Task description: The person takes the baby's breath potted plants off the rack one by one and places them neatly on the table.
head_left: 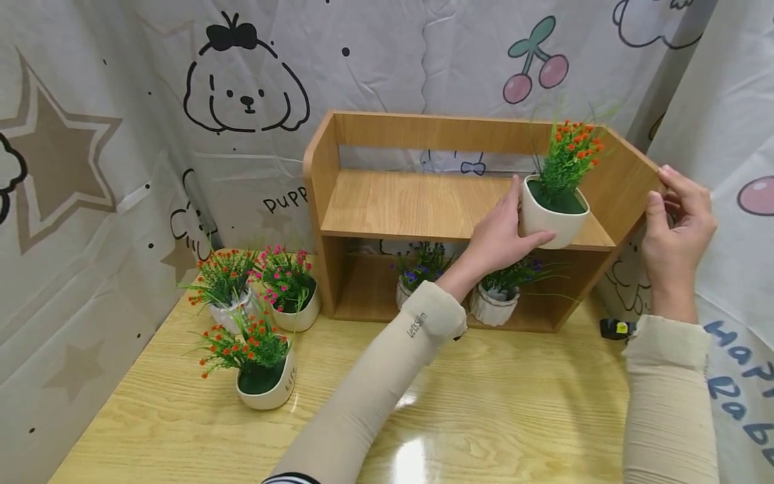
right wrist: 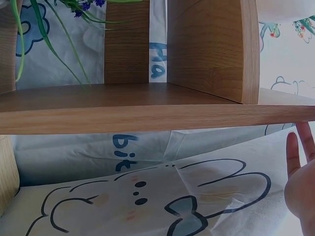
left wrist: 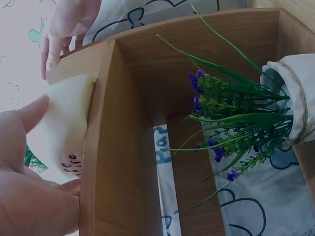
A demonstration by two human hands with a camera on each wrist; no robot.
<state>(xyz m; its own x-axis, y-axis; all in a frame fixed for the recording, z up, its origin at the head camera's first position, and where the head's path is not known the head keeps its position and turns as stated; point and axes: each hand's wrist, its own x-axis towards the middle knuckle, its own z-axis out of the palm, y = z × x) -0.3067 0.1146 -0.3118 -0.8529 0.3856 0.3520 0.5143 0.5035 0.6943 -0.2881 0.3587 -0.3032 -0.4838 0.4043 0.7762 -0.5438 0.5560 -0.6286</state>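
Observation:
Orange flowers with green leaves fill a white pot (head_left: 553,212) that my left hand (head_left: 498,225) holds round its side. The pot leans slightly and overlaps the front edge of the upper board at the right end of the wooden shelf (head_left: 417,202). In the left wrist view, dark lettering marks the white pot (left wrist: 61,128), with the thumb and fingers on either side of it. My right hand (head_left: 680,232) grips the front edge of the shelf's right side panel. Fingertips (right wrist: 306,135) of that hand touch the panel's outer side in the right wrist view.
Two pots of blue-purple flowers, a left one (head_left: 417,272) and a right one (head_left: 496,302), stand in the lower compartment. On the table's left are a pink-flowered pot (head_left: 299,309) and two orange-flowered pots (head_left: 266,390). A small black-and-yellow object (head_left: 618,329) lies right of the shelf.

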